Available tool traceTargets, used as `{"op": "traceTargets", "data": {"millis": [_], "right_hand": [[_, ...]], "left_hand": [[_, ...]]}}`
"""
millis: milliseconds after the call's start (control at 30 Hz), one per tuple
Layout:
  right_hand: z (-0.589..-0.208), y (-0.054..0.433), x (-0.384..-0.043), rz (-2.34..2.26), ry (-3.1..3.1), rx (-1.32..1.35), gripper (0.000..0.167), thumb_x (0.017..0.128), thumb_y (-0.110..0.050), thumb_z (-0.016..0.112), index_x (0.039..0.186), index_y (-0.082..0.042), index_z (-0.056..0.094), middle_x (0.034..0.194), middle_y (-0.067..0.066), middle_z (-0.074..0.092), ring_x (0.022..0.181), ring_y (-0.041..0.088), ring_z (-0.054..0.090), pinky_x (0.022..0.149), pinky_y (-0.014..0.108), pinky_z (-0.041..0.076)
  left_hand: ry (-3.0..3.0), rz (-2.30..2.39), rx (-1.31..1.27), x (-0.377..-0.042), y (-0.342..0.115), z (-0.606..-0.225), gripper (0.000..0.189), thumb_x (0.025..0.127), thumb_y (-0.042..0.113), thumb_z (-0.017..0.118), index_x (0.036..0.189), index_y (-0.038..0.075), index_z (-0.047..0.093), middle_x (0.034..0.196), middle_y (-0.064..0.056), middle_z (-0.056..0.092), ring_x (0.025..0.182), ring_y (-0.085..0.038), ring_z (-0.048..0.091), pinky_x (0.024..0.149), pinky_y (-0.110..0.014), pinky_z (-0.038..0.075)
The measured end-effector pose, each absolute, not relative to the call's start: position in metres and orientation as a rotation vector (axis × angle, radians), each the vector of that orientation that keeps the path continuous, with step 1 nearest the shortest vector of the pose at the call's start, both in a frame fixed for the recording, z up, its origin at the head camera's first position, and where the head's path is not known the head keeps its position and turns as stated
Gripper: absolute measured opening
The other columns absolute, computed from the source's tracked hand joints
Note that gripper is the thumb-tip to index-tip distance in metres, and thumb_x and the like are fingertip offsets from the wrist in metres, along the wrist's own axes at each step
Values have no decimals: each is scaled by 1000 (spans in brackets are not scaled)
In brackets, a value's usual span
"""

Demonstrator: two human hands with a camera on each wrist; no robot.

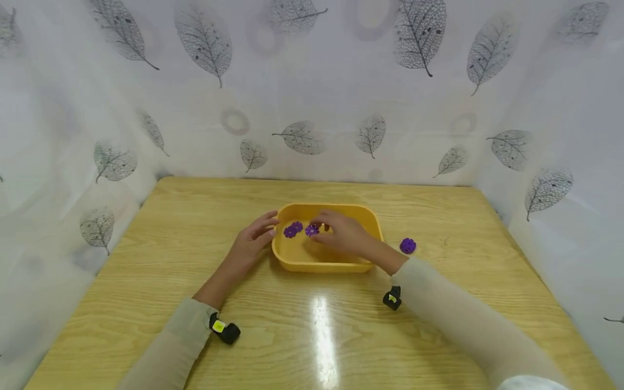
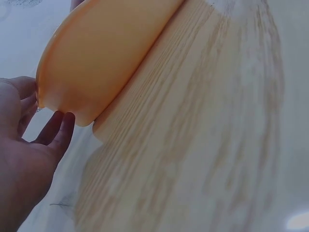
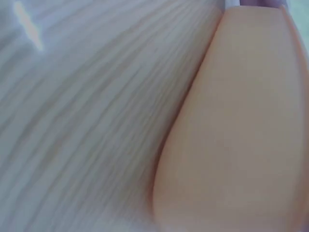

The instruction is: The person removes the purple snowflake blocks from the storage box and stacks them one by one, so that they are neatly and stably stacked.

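Observation:
A yellow plastic tray (image 1: 322, 267) sits on the table, with two purple flower-shaped discs (image 1: 290, 232) overlapping in its left part. My right hand (image 1: 343, 234) reaches into it, thumb and forefinger pinching another purple flower-shaped disc (image 1: 311, 231) by its edges. At the tray's left end, my left hand (image 1: 251, 238) has its fingers spread along the rim. The left wrist view shows those fingertips (image 2: 68, 118) against the tray's outer wall (image 2: 106, 53). The right wrist view holds the tray's side (image 3: 236, 125), with the right hand's fingers out of sight.
A small purple pile of flower-shaped discs (image 1: 408, 246) lies on the wooden table (image 1: 453, 303), right of the tray. A leaf-patterned curtain (image 1: 312, 97) hangs behind the table and along both sides. Each sleeve carries a small black camera (image 1: 392, 298) at the wrist.

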State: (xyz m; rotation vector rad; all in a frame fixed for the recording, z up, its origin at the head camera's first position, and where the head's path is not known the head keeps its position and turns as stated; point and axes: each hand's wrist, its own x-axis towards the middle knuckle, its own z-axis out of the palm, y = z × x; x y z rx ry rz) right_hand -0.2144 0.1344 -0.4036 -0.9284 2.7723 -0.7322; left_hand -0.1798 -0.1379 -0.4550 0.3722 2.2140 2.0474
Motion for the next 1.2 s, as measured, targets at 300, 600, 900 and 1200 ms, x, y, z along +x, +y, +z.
{"op": "traceTargets", "data": {"millis": [300, 600, 900, 1200], "right_hand": [[-395, 190, -207, -917, 2864, -838, 34, 97, -32, 69, 127, -16, 67, 113, 0, 63, 96, 18, 57, 74, 32, 51], [-378, 252, -198, -1060, 3007, -691, 33, 96, -27, 71, 125, -12, 67, 117, 6, 64, 97, 20, 57, 72, 30, 52], [-387, 296, -185, -980, 3063, -556, 38, 99, -32, 67, 129, -10, 65, 118, 8, 63, 98, 20, 55, 73, 28, 52], [-402, 323, -177, -927, 3045, -457, 38, 99, -30, 67, 130, -7, 64, 118, 12, 62, 98, 24, 56, 73, 31, 52]], "left_hand": [[2218, 2041, 390, -178, -137, -455, 42, 105, 24, 56, 139, 1, 57, 160, 0, 40, 137, -33, 49, 97, -18, 54], [2228, 2047, 379, -178, -136, -455, 39, 105, 23, 55, 137, 0, 57, 160, -3, 41, 134, -35, 51, 96, -17, 54], [2217, 2067, 368, -178, -135, -454, 39, 105, 22, 55, 134, -4, 56, 159, -5, 41, 132, -34, 52, 96, -18, 54], [2223, 2055, 357, -178, -136, -454, 39, 105, 24, 55, 134, -3, 57, 159, -4, 41, 134, -35, 51, 97, -17, 54]]}}
